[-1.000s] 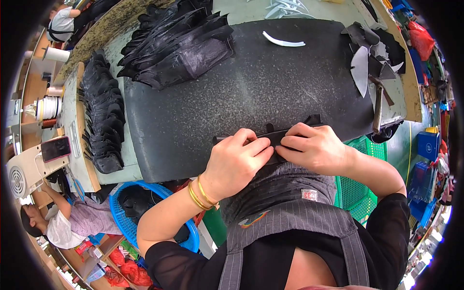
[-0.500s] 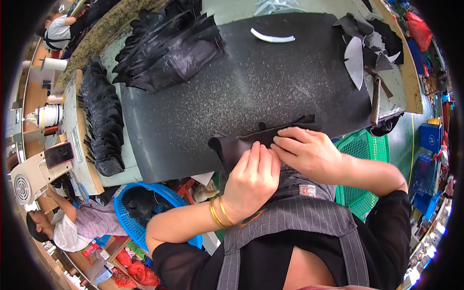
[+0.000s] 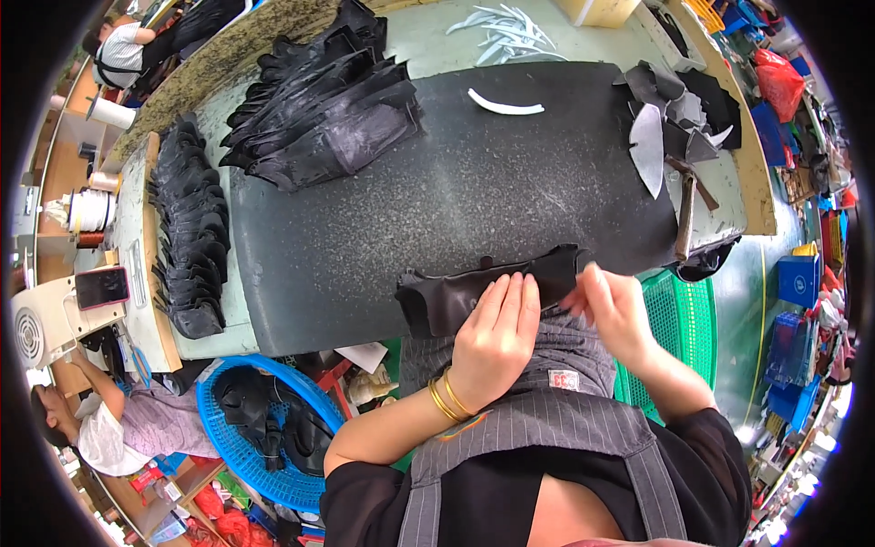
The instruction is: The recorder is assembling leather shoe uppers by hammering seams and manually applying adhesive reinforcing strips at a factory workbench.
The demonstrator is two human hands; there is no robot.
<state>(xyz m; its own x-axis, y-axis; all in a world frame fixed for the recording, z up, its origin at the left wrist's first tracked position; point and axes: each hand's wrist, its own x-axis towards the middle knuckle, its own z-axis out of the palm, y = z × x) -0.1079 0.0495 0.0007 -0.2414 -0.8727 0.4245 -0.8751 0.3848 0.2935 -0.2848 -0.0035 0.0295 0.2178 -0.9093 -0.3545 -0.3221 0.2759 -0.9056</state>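
Note:
A folded black leather piece (image 3: 444, 305) lies along the near edge of the dark work mat (image 3: 365, 237), its left end curling over. My left hand (image 3: 497, 342) rests on its middle with the fingers stretched out together, pressing it down; a gold bangle pair circles that wrist. At the piece's right end, my right hand (image 3: 618, 314) has its fingers bent in a pinch at the edge. Those fingertips are partly smeared by motion, and what lies under them is hidden. A single white curved strip (image 3: 506, 105) sits toward the mat's far side.
Stacked black leather pieces (image 3: 337, 128) cover the far left; an overlapping row (image 3: 191, 228) stands beside them. White strips (image 3: 506, 36) lie beyond the mat. Grey scraps (image 3: 649, 150) and a hammer (image 3: 685, 214) are right. Blue basket (image 3: 301, 497) and green basket (image 3: 702, 337) stand below. Another person (image 3: 118, 419) sits left.
My right hand has moved away from my left, rightward to the leather's end, its fingers now curled. My left hand stays on the piece. The whole view has shifted slightly.

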